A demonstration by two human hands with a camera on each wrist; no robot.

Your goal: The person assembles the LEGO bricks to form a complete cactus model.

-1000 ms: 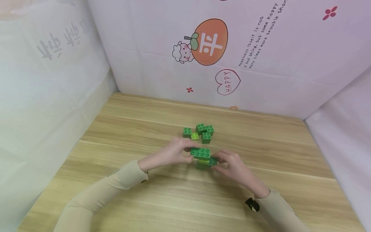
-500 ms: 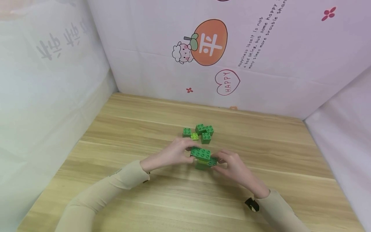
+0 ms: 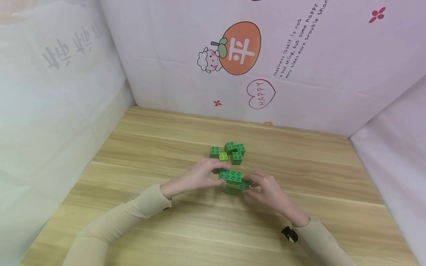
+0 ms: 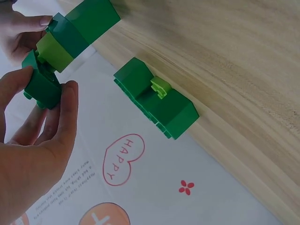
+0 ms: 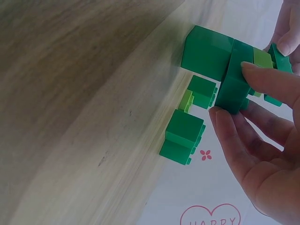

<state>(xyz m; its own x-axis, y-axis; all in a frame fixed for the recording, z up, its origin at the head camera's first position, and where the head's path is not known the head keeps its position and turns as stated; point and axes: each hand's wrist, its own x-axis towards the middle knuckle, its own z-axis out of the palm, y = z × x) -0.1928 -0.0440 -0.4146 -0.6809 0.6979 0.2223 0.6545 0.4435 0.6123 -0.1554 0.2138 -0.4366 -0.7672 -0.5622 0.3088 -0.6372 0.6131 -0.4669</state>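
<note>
Between my hands on the wooden table stands a stack of toy building bricks. A large green brick (image 5: 207, 52) forms its base, with a dark green brick (image 5: 234, 77) on that. Above sits a lime green brick (image 4: 55, 51). My left hand (image 3: 199, 173) pinches a long green brick (image 3: 230, 176) at the very top, thumb on the near side and fingers on the far side. This top brick is slightly tilted against the lime one, whose studs show in the left wrist view. My right hand (image 3: 267, 190) pinches the dark green brick, which juts out to the right.
Behind the stack lie several loose bricks: a green brick (image 3: 215, 151) at left, a small lime brick (image 3: 223, 156) beside it, and green bricks (image 3: 236, 158) to the right. A printed white cloth (image 3: 186, 81) hangs along the table's back edge.
My left hand has shifted very slightly right, its thumb now reaching a little farther along the top brick. My right hand and the stack stay in place.
</note>
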